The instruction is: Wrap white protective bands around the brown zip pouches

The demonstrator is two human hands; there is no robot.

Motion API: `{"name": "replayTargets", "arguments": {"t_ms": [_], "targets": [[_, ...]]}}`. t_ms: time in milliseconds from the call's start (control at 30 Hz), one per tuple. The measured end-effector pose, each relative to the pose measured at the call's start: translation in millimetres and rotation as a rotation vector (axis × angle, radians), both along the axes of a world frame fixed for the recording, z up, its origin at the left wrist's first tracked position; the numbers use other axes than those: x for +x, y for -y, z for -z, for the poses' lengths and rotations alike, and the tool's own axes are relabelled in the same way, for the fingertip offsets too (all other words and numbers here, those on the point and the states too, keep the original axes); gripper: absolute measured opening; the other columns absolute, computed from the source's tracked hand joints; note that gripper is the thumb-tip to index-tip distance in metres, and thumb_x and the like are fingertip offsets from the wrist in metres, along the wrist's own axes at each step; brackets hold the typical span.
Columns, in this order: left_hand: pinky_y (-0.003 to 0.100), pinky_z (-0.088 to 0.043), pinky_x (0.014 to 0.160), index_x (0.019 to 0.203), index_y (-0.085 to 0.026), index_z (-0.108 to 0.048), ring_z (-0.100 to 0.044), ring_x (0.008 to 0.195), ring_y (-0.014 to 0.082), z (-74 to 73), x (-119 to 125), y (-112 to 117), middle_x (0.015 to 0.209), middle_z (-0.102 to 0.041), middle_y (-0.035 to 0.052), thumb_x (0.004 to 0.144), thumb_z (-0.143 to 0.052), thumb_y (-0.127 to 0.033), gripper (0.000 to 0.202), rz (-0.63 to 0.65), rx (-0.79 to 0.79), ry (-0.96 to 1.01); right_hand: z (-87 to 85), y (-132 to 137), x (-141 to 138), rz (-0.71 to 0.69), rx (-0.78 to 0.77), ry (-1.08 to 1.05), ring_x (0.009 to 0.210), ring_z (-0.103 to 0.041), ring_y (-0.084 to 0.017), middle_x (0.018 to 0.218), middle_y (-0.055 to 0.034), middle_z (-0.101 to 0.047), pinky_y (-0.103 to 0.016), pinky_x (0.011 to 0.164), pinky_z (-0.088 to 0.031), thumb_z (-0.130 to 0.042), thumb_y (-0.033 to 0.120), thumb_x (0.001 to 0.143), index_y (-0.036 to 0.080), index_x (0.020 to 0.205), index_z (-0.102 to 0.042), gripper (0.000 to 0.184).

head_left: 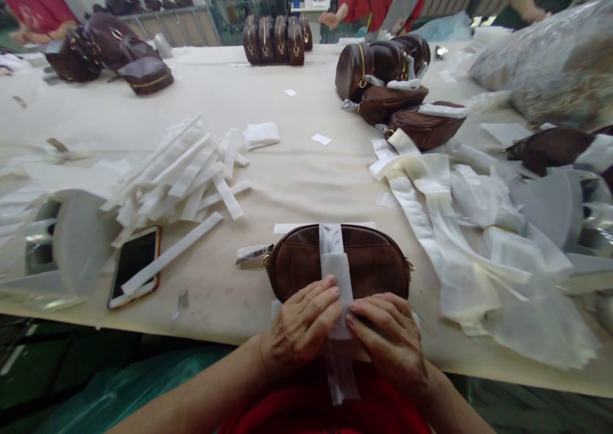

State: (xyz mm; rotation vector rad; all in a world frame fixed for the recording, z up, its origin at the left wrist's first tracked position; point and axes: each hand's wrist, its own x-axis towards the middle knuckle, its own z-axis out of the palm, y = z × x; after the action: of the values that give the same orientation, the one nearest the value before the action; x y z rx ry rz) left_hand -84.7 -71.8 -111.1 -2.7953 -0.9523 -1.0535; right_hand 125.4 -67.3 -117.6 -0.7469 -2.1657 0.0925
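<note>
A small brown oval bag (378, 261) lies at the table's front edge, metal rings at both ends. Down its middle runs a white wrapping strip (335, 261), whose translucent tail (341, 376) hangs toward my lap. My left hand (306, 319) rests on the bag from the left, its fingers stretched out and lying along the strip. From the right, my right hand (390, 335) has its thumb and fingers pinched at the strip's right edge. A wrapped zipper pull (253, 254) sticks out at the bag's left end.
White strips (177, 172) are piled at left, one lying across a phone (135, 265). Translucent sheets (445, 242) spread at right. Tape dispensers flank both sides. Brown bags (354, 70) stand farther back, near a large plastic-wrapped bundle (555, 64). Other people work across the table.
</note>
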Motion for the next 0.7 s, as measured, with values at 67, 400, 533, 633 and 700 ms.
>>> {"name": "replayTargets", "arguments": {"t_ms": [67,400,533,633,700], "targets": [[0.039,-0.045,0.104,0.105,-0.006,-0.056,-0.041,0.13,0.0262,-2.4,-1.8,-1.6,0.107,-0.062,0.0159,0.091,-0.039,-0.011,0.023,0.049,0.025,0.003,-0.4,-0.6,1.6,-0.013,-0.001,0.03,0.093,-0.062,-0.015,0.095,-0.0055,-0.07,-0.033,0.086,-0.045,-0.05,0.01,0.088,0.018,0.097,-0.066,0.02],[0.045,-0.047,0.1,0.101,-0.011,-0.058,-0.045,0.126,0.0307,-9.6,-12.7,-6.7,0.107,-0.062,0.0149,0.086,-0.044,-0.012,0.021,0.198,0.037,-0.095,-1.2,-3.3,4.6,-0.046,0.02,0.062,0.096,-0.062,-0.014,0.094,-0.0043,-0.071,-0.032,0.087,-0.045,-0.051,0.011,0.089,0.018,0.094,-0.066,0.017],[0.044,-0.046,0.101,0.109,-0.011,-0.056,-0.044,0.126,0.028,-22.9,-12.9,-4.9,0.115,-0.058,0.0156,0.091,-0.035,-0.028,0.033,0.219,-0.233,-0.028,-2.5,-4.1,4.5,-0.05,0.025,0.056,0.096,-0.062,-0.015,0.094,-0.0048,-0.071,-0.032,0.086,-0.045,-0.049,0.011,0.09,0.018,0.094,-0.066,0.019],[0.035,-0.05,0.093,0.09,-0.016,-0.062,-0.055,0.111,0.0213,-30.0,-2.9,-4.4,0.102,-0.062,0.0096,0.092,-0.042,-0.036,0.028,0.103,-0.329,0.082,-2.3,-3.5,4.5,-0.053,0.029,0.053,0.096,-0.062,-0.014,0.095,-0.0044,-0.071,-0.031,0.085,-0.046,-0.048,0.012,0.091,0.018,0.094,-0.066,0.019],[0.031,-0.05,0.083,0.074,-0.016,-0.059,-0.058,0.094,0.0172,-30.3,5.7,-5.2,0.09,-0.063,0.0058,0.09,-0.051,-0.03,0.023,-0.013,-0.322,0.12,-1.6,-2.9,3.7,-0.047,0.034,0.037,0.095,-0.062,-0.014,0.094,-0.0039,-0.071,-0.031,0.084,-0.047,-0.05,0.013,0.09,0.018,0.093,-0.066,0.017]]}}
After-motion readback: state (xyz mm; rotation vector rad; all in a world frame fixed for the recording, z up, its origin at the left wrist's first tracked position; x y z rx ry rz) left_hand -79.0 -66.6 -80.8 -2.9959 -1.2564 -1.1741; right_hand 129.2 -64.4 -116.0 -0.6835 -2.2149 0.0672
